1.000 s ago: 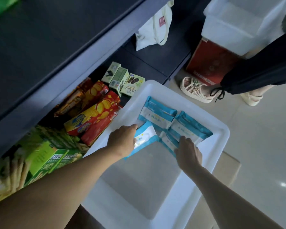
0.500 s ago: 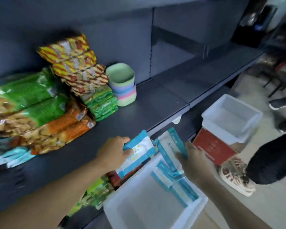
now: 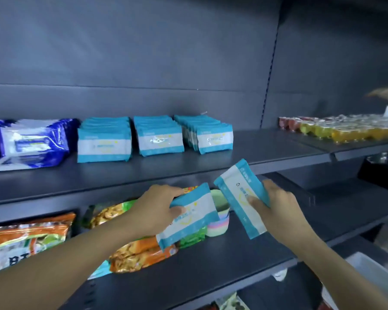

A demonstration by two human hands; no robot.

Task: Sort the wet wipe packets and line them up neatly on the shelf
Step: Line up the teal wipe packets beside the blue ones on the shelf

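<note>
My left hand (image 3: 154,208) grips a teal-and-white wet wipe packet (image 3: 192,217) in front of the lower shelf. My right hand (image 3: 278,209) grips a second packet (image 3: 238,193) of the same kind, tilted, just below the upper shelf's front edge (image 3: 278,163). On that dark upper shelf stand three rows of matching packets: a left row (image 3: 104,143), a middle row (image 3: 158,137) and a right row (image 3: 212,136). Dark blue wipe packs (image 3: 29,144) lie to their left.
Bare upper shelf (image 3: 267,146) lies right of the rows, then trays of red and yellow jelly cups (image 3: 345,128). On the lower shelf are orange and green snack bags (image 3: 27,233) and stacked pastel cups (image 3: 220,222). A white bin's corner (image 3: 376,271) shows at bottom right.
Both hands lifted a packet each out of the white bin and rose to the upper shelf's height. My view swung up from the bin and floor to the shelves.
</note>
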